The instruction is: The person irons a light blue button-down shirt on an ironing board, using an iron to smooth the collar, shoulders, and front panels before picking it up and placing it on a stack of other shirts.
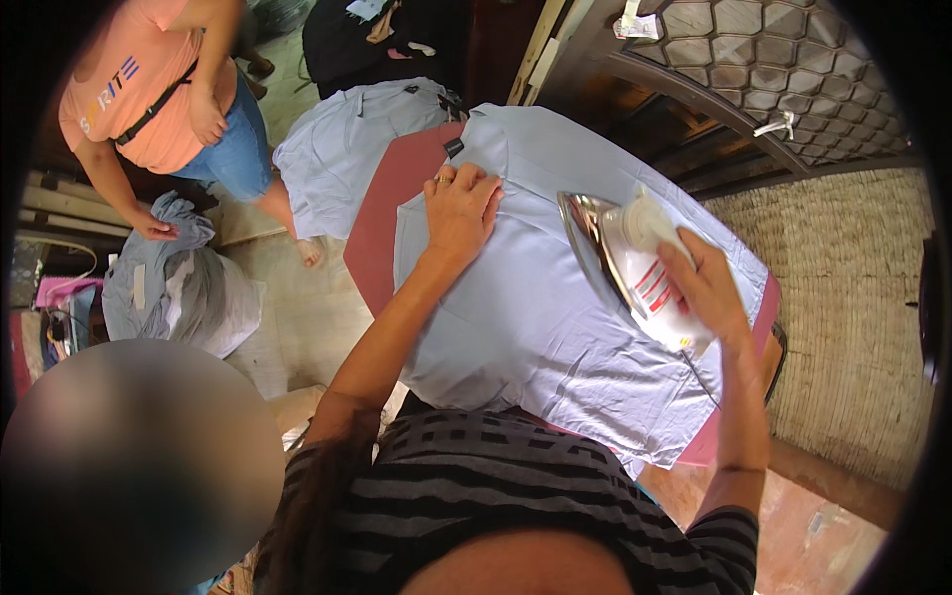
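A light blue garment, seemingly a shirt (pixel 540 268), lies spread over a reddish ironing board (pixel 382 213), with creases toward its near end. My left hand (pixel 462 213) rests on the cloth near a small dark label, its fingers curled and closed on the fabric. In my right hand (pixel 709 288) is a white clothes iron (pixel 650 283) with red marks, gripped by its handle. The iron is tilted, its shiny metal edge turned to the left, over the right part of the garment. Whether it touches the cloth I cannot tell. A thin cord hangs below it.
More pale blue cloth (pixel 347 139) is heaped beyond the board. At the left a person in an orange shirt (pixel 149 79) holds grey cloth above a stuffed sack (pixel 208 297). A metal grille door (pixel 773 79) and a woven mat (pixel 843 297) border the right. Someone's blurred head is near left.
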